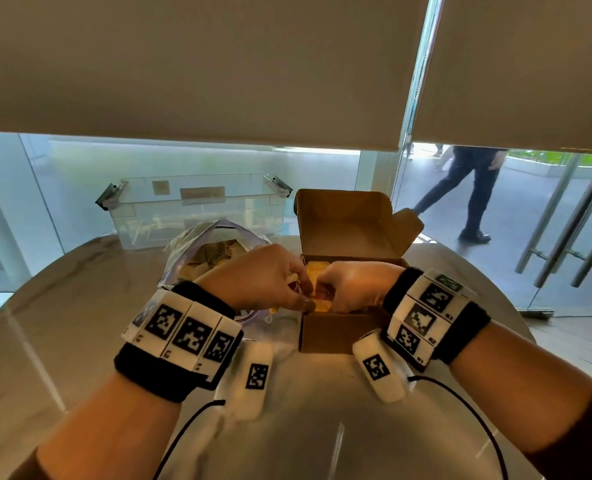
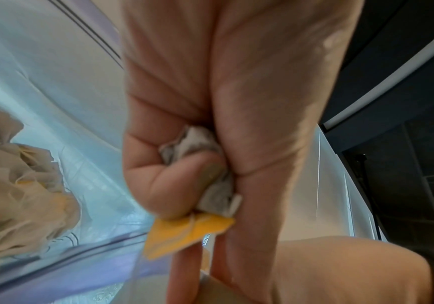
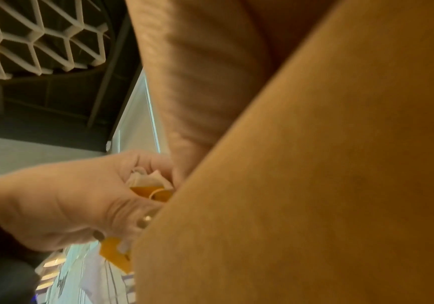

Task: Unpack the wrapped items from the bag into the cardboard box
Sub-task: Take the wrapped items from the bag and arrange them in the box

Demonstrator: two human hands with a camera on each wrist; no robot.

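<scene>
An open brown cardboard box (image 1: 343, 332) stands at mid-table with yellow wrapped items (image 1: 317, 268) inside. Left of it lies a clear zip bag (image 1: 215, 249) holding several white sachets (image 2: 23, 185). My left hand (image 1: 298, 292) hovers at the box's left rim and grips a white sachet (image 2: 208, 160) with a yellow tag (image 2: 184, 234). My right hand (image 1: 325, 294) reaches into the box, fingers curled on a yellow item beside the left hand. In the right wrist view the box wall (image 3: 314, 185) hides my right fingers, while the left hand (image 3: 67, 195) and its sachet (image 3: 148, 181) show.
A clear plastic tub (image 1: 197, 209) with latches stands behind the bag at the table's far edge. The round pale table (image 1: 287, 427) carries both wrist cables. Beyond the glass wall a person's legs (image 1: 467, 195) pass by.
</scene>
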